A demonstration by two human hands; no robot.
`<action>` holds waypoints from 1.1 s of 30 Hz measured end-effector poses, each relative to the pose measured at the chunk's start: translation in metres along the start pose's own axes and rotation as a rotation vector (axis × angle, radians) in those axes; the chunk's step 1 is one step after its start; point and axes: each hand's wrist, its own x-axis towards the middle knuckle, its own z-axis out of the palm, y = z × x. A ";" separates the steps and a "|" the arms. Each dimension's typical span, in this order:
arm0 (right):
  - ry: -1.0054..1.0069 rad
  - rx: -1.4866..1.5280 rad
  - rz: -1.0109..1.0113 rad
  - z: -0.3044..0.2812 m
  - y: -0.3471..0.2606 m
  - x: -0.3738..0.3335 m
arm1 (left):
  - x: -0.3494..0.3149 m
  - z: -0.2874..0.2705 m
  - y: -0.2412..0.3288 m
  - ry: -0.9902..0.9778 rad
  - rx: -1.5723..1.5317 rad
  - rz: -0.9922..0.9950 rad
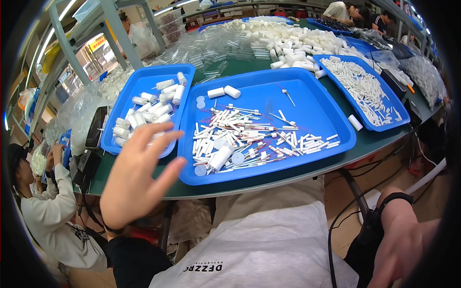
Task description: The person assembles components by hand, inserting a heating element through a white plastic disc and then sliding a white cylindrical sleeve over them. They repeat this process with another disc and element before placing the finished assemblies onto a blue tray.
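My left hand [140, 175] is raised over the near edges of two blue trays, its fingers spread and nothing in them. Under and beyond it, the left blue tray [185, 72] holds white cylinders, several with a thin pin at one end. The middle blue tray [269, 77] holds a heap of thin white sticks [230, 127], some with red wires, along with a few white cylinders [221, 157] and clear round discs [200, 170]. At the lower right my right hand [408, 254] is close and blurred, away from the trays; its fingers are hidden.
A third blue tray [331, 62] at the right is full of short white tubes. One white cylinder [355, 123] lies on the green table beside it. White cylinders [297, 45] and clear tubes [211, 45] are piled behind. Cables hang at the right; a person [53, 206] sits at the left.
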 end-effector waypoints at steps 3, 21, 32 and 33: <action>0.001 -0.005 -0.016 0.003 0.000 0.007 | -0.001 0.010 0.024 -0.044 -0.050 0.069; -0.019 -0.059 0.042 0.031 0.003 0.000 | 0.010 0.070 0.021 0.051 -0.229 0.150; -0.002 -0.084 0.021 0.044 0.013 0.109 | 0.012 0.071 0.024 0.023 -0.189 0.146; -0.004 -0.083 0.018 0.045 0.015 0.116 | 0.012 0.071 0.025 0.022 -0.189 0.148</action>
